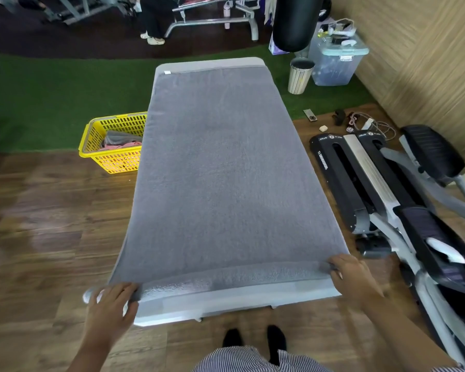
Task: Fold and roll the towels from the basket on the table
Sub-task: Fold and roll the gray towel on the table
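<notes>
A large grey towel [220, 167] lies spread flat over almost the whole grey table [226, 299]. Its near edge is turned over into a narrow first fold or roll along the table's front. My left hand [110, 302] grips the left end of that turned edge at the table's near left corner. My right hand [349, 275] grips the right end at the near right corner. A yellow basket [110, 154] stands on the floor left of the table, with grey and pink towels [124, 140] inside.
A black and silver exercise machine [387, 189] lies on the floor close to the table's right side. A striped bin [300, 76] and a clear storage box [336, 60] stand at the back right. Cables and small items lie near the wall. A person stands far back.
</notes>
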A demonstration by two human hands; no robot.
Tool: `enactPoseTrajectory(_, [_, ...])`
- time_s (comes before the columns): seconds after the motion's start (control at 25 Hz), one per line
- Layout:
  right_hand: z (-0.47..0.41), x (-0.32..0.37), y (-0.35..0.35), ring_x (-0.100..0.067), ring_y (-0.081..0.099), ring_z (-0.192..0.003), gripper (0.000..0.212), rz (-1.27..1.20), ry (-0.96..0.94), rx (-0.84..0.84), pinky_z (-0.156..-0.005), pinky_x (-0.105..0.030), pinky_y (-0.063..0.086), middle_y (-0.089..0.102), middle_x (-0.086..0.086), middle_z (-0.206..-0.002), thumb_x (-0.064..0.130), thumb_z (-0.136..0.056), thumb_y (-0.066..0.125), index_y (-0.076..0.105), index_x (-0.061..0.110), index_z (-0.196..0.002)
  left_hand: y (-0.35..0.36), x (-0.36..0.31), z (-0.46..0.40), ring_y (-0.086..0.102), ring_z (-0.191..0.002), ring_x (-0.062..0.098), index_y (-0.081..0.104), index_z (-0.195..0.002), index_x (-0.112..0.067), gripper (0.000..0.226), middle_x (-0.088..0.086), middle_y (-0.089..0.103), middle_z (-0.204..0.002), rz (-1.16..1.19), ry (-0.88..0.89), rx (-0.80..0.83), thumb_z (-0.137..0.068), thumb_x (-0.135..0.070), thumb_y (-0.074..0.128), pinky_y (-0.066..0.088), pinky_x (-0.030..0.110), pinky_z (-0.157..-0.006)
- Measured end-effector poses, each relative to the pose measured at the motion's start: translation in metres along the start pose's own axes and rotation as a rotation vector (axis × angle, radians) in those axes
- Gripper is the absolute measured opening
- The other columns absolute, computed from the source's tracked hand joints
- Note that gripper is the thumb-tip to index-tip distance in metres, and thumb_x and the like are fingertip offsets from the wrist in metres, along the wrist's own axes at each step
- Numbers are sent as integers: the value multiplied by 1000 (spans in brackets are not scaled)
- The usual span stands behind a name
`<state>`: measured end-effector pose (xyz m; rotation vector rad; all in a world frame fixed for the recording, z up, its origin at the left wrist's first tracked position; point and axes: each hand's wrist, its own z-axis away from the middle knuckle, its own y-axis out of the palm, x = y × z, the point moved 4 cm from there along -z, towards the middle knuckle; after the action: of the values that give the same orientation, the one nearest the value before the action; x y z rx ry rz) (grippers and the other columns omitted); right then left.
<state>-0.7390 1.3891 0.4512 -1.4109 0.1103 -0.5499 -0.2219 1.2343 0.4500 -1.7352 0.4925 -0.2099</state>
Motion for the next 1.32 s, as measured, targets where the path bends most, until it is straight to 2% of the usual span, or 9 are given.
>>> enactPoseTrajectory(0.08, [1, 0, -1, -25, 61, -95, 27, 12, -7, 10, -81, -36, 42, 67, -2, -99, 8, -80, 59, 64, 14, -106, 1, -2, -2, 48, -89, 18, 73, -92, -13, 40, 4, 65, -90, 4, -6, -20, -76, -32, 41, 35, 43, -85])
enactPoseTrajectory(0.24, [0, 0, -7, -23, 58, -96, 25, 47, 51, 24, -86, -34, 38, 64, 0, -101, 12, -85, 52, 56, 17, -109, -1, -7, -4, 49, -91, 14, 70, -95, -12, 40, 0, 69, -89, 43, -25, -18, -76, -32, 41, 26, 26, -99])
enactPoseTrajectory(0.4, [0, -1, -8, -23, 57, -91, 17, 94, 123, 11, -82, -33, 35, 64, -1, -94, 12, -84, 49, 57, 16, -98, -1, -11, -6, 59, -87, 16, 68, -97, -16, 38, -6, 69, -90, 29, 1, 41, -79, -33, 39, 34, 43, -92])
enactPoseTrajectory(0.52, [0, 0, -6, -22, 56, -91, 11, 101, 117, 31, -81, -34, 33, 63, -1, -91, 12, -84, 50, 56, 16, -93, -1, -13, -9, 66, -80, 18, 70, -91, -20, 35, -10, 69, -89, 22, 6, 69, -78, -35, 40, 35, 42, -87])
enactPoseTrajectory(0.64, [-1, 1, -6, -22, 57, -92, 7, 89, 116, 45, -80, -33, 32, 61, 0, -89, 12, -85, 50, 53, 17, -88, 0, -13, -14, 59, -82, 10, 68, -87, -23, 33, -14, 67, -87, 28, 6, 75, -75, -36, 40, 37, 45, -83])
enactPoseTrajectory(0.8, [-4, 0, -6, -27, 55, -73, 25, 59, 13, -180, -66, -34, 37, 59, -3, -80, -8, -66, 67, 61, 11, -82, -1, -13, -17, 59, -93, 18, 70, -96, -15, 39, -1, 69, -97, 4, -21, 20, -78, -32, 40, 39, 47, -86])
enactPoseTrajectory(1.0, [5, 3, -4, -26, 61, -67, 21, 61, -95, -275, -74, -37, 46, 64, -1, -72, -5, -61, 69, 70, 10, -76, 6, -19, -15, 65, -93, 23, 71, -100, -9, 43, 4, 70, -101, -7, -33, 9, -80, -30, 38, 39, 44, -93])
enactPoseTrajectory(1.2, [8, 13, -7, -27, 60, -63, 48, 107, -98, -224, -61, -37, 53, 65, -4, -74, -12, -35, 78, 69, 7, -78, 11, -24, -18, 59, -94, 16, 71, -99, -9, 44, 2, 71, -96, -16, -42, -18, -79, -32, 40, 34, 47, -97])
enactPoseTrajectory(1.32, [0, 7, -1, -31, 61, -64, 33, 84, -20, -90, -70, -41, 50, 63, -5, -70, -9, -47, 75, 69, 8, -75, 8, -31, -15, 68, -74, 22, 72, -92, -12, 40, -1, 69, -81, -72, -22, -15, -81, -28, 37, 37, 48, -83])
